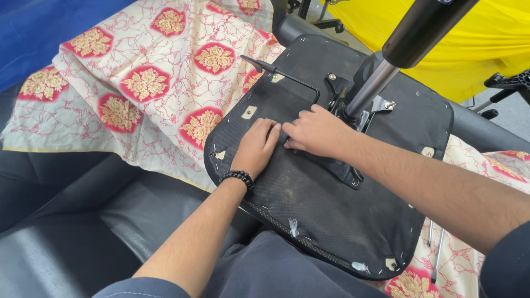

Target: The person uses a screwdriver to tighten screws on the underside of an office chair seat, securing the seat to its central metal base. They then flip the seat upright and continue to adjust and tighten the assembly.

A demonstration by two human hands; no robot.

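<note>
An upturned office chair seat (331, 204) lies before me, its black fabric underside facing up with staples along the rim. My left hand (255, 148), a black bead bracelet on its wrist, rests flat on the underside with fingers together. My right hand (317, 132) lies beside it, fingertips pressing the fabric next to the metal bracket (342, 168). Neither hand holds anything. A chrome gas cylinder (372, 85) rises from the bracket, and a black lever (281, 73) sticks out to the left.
A cream cloth with red floral medallions (149, 83) lies under the seat and over a black leather sofa (66, 221). Yellow fabric (475, 44) hangs at the back right. Blue cloth (38, 27) is at the top left. Chair legs (510, 83) show at the right.
</note>
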